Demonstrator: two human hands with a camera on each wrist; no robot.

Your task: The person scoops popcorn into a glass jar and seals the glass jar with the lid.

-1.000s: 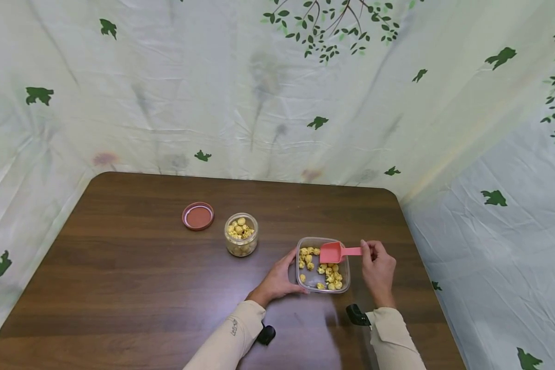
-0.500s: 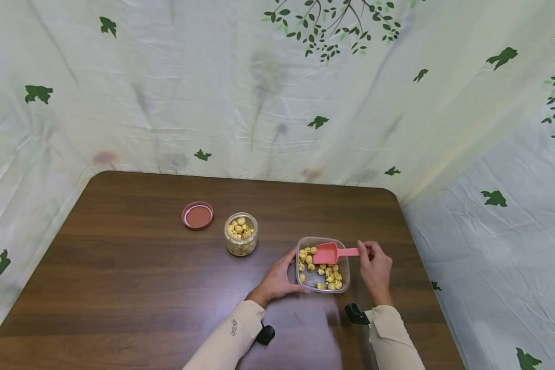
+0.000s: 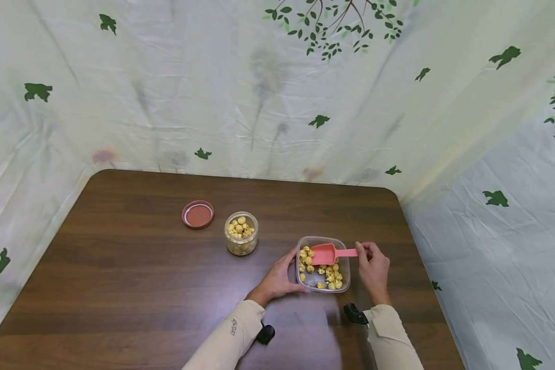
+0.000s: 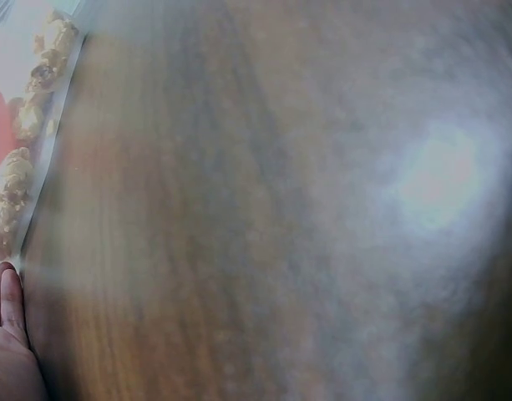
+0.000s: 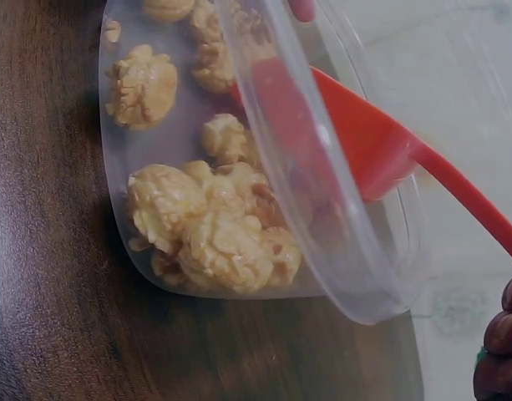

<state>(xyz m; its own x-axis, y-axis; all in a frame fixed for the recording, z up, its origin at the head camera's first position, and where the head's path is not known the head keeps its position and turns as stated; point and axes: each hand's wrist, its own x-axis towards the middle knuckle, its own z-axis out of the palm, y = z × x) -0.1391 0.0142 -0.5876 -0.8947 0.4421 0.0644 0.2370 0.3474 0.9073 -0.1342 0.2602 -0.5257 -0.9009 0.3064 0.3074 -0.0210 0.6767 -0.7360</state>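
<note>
A clear plastic container [image 3: 347, 272] with caramel popcorn [image 3: 331, 277] in it stands on the table, right of centre. My left hand [image 3: 277, 280] holds its left side, thumb at the near corner and fingers along the wall; the left wrist view shows part of that hand [image 4: 12, 351] beside the container. Between thumb and fingers, my right hand [image 3: 373, 270] grips the handle of a pink scoop [image 3: 324, 254]. The scoop's blade is inside the container, its tip against popcorn at the left. The right wrist view shows the scoop [image 5: 377, 150] slanting in over the rim.
An uncovered glass jar [image 3: 241, 247] of popcorn stands left of the container. Farther left lies a reddish-brown lid [image 3: 198, 215]. The brown table [image 3: 143, 277] ends at a printed cloth [image 3: 213, 103] behind and on the right.
The scoop and my right hand have moved left, the blade sliding toward the popcorn at the container's left side. My left hand and the container stay in place.
</note>
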